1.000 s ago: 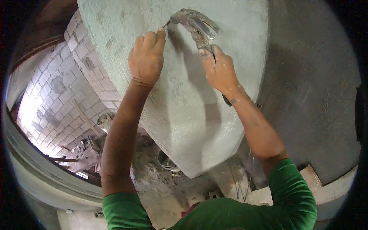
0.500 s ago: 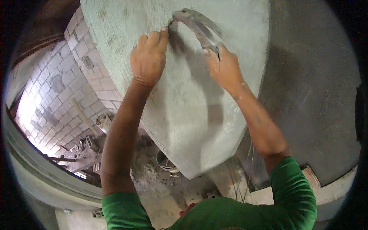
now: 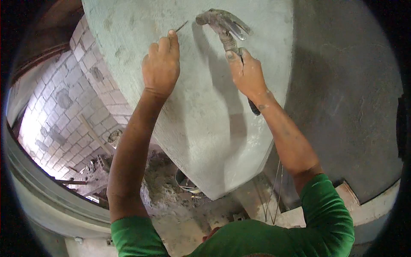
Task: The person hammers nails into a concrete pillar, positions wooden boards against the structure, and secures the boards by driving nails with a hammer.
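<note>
My left hand [image 3: 161, 68] pinches a thin dark nail [image 3: 182, 26] against the pale green-white plastered surface [image 3: 192, 141]; the nail slants up to the right from the fingertips. My right hand [image 3: 248, 75] is wrapped round the handle of a worn claw hammer [image 3: 222, 23]. The hammer's face points left, a short gap from the nail's upper end, and its claw points right. The black end of the handle shows below my right hand. A shadow of hammer and hand falls on the surface.
Beyond the surface's left edge is a block wall [image 3: 68, 98] with rubble [image 3: 96, 167] below. A bucket [image 3: 185, 182] stands under the surface's lower tip. Thin wires [image 3: 274, 192] hang near its lower right edge. A dark grey wall [image 3: 346, 107] lies at the right.
The nail and my left hand have shifted slightly left. The hammer, blurred half a second ago, is now sharp, and its face is apart from the nail.
</note>
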`<state>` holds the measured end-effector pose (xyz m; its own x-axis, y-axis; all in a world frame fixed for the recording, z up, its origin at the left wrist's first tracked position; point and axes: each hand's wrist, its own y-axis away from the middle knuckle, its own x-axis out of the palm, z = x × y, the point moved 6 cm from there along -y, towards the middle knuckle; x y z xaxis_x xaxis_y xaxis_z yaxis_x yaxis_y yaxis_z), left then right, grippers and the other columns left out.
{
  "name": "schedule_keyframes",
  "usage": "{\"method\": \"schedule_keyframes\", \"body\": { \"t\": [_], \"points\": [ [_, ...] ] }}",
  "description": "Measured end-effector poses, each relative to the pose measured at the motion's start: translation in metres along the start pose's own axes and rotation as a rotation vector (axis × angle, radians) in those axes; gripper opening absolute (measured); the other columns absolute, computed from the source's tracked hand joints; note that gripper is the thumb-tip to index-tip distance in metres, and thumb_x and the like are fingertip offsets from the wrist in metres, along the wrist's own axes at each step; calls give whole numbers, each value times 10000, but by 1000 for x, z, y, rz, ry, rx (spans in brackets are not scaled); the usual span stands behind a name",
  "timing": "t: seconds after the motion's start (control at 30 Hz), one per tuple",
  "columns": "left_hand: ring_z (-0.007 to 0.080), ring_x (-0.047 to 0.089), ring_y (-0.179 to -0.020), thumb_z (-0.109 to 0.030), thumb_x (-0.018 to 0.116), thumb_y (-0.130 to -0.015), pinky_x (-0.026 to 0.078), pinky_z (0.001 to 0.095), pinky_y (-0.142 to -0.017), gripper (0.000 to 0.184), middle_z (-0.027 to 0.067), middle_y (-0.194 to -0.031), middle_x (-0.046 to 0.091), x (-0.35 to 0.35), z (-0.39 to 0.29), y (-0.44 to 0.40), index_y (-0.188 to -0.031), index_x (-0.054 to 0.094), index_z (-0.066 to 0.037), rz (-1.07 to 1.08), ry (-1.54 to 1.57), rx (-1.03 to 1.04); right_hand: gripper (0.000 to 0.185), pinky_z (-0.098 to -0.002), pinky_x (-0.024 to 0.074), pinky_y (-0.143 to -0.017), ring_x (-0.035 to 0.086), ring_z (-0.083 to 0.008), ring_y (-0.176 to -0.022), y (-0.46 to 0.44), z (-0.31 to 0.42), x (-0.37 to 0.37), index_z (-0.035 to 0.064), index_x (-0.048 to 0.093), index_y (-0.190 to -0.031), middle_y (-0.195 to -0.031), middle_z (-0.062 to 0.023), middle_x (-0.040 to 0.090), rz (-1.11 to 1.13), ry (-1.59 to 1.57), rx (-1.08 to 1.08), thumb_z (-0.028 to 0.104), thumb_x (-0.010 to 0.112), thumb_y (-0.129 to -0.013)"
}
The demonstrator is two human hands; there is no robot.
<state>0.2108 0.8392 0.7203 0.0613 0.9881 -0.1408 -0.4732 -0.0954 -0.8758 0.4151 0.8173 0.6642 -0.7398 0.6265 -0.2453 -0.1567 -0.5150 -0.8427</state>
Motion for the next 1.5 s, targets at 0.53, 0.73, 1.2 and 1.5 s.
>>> {"method": "schedule_keyframes", "body": {
  "t": [0.53, 0.73, 1.2, 1.5],
  "points": [
    [285, 584, -875, -87, 542, -879, 563, 366, -647, 581, 96, -1028, 536, 0, -1, -1, -1440, 408, -19, 41, 5, 13, 427, -451, 507, -580, 649, -402, -619, -10, 30, 10, -40, 570, -919, -656, -221, 623, 8, 266, -116, 384, 585, -966],
    [289, 577, -913, -70, 548, -867, 564, 372, -674, 605, 97, -1074, 546, 8, -2, 0, -1452, 402, -27, 150, -26, 7, 495, -483, 528, -634, 666, -436, -686, -2, 23, 1, -59, 585, -979, -726, -247, 659, -118, -15, -107, 434, 532, -978],
    [338, 597, -1067, -264, 418, -1016, 468, 438, -962, 370, 187, -1128, 638, 89, 49, -21, -1217, 594, -9, -55, 207, 222, 462, -529, 499, -653, 639, -459, -705, 109, 15, -47, -54, 569, -914, -719, -279, 621, 7, -174, 203, 407, 582, -936],
    [290, 590, -868, -231, 564, -925, 492, 383, -750, 314, 154, -1009, 623, -62, -61, 27, -1111, 598, 19, -219, 898, -254, 562, -462, 505, -690, 651, -364, -734, 439, 4, -193, 10, 622, -1011, -840, -230, 662, 68, 191, 714, 544, 679, -845]
  ]
}}
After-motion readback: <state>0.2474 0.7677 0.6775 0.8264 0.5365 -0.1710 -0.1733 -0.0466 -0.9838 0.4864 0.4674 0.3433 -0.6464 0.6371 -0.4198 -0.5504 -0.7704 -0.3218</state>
